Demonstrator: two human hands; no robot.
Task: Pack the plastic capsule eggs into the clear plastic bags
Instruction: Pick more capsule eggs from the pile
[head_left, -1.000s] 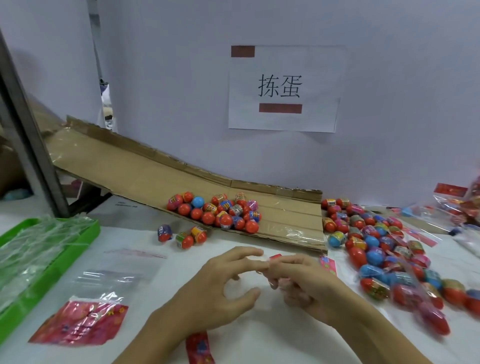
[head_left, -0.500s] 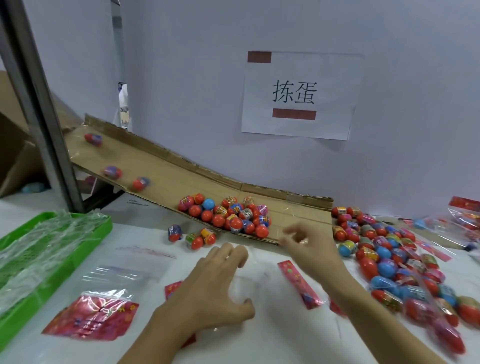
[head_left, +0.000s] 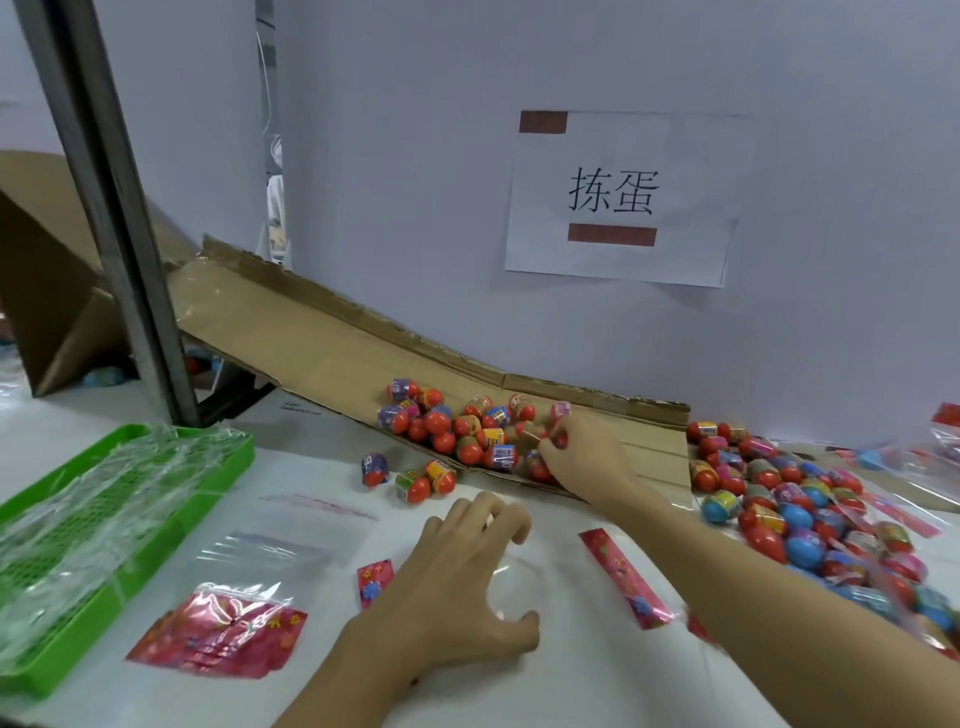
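A: Since half a second ago the right hand (head_left: 582, 457) has reached from above the table edge into the cluster of eggs (head_left: 457, 431) on the cardboard ramp (head_left: 322, 343); three eggs seen rolling down the upper ramp then are no longer up there.

B: Grip?

A: Fingers curled, closing round eggs at the cluster's right end — at least one red egg pinched between thumb and fingertips. How many it holds, cannot tell.

B: Left hand (head_left: 467, 577)?

A: Much where it was. Spread on the white table (head_left: 545, 691), fingers bent, fingertips and thumb pressing down on a clear bag (head_left: 511, 587) that lies flat and is hard to make out. Not gripping it, as far as shows.

B: Other eggs?

A: Three loose eggs (head_left: 410, 475) on the table just below the ramp's lip. A big pile of eggs (head_left: 789, 499) to the right of the ramp — red, blue, some in printed wrap, partly mixed with bags and red strips.

B: Bags elsewhere?

A: Two empty clear bags (head_left: 291, 525) lie flat left of the left hand. A bag with a red printed card (head_left: 218, 634) sits nearer the front edge. A red card strip (head_left: 623, 577) lies between the forearms, a smaller red piece (head_left: 374, 579) just beside the left wrist.

B: Surroundings?

A: Green tray (head_left: 130, 571) at far left, filled with crumpled clear plastic. Dark metal post (head_left: 109, 208) behind it. Paper sign (head_left: 623, 197) with two printed characters on the grey wall.
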